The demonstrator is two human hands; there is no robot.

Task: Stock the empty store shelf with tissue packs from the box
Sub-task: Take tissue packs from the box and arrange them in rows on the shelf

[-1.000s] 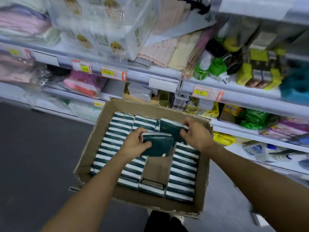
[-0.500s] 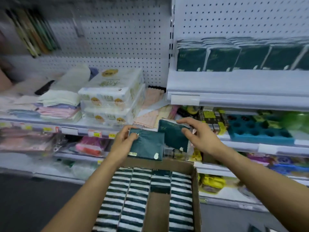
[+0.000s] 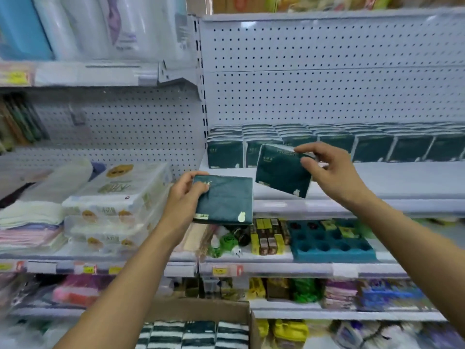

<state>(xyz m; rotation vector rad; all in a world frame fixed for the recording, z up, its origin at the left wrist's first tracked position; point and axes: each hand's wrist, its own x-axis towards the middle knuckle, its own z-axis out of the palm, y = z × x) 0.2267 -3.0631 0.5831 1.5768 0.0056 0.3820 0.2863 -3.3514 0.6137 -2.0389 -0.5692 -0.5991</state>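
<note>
Bright even light; blurred, warped edges.

Head view. Two bare forearms enter from the lower edge of the frame, one from lower left, one from lower right. No sleeve edge is visible on either arm up to the frame border; both are uncovered from wrist to where the picture cuts them off.

Left hand [image 3: 185,197], centre of frame: bare, no glove. Fingernails short.

Right hand [image 3: 324,170], right of centre: bare, no glove. Nails short here too.

Arms slim, with smooth outlines. Fine detail of the knuckles and wrists is softened by motion blur. No other part of the person is in view.
</note>
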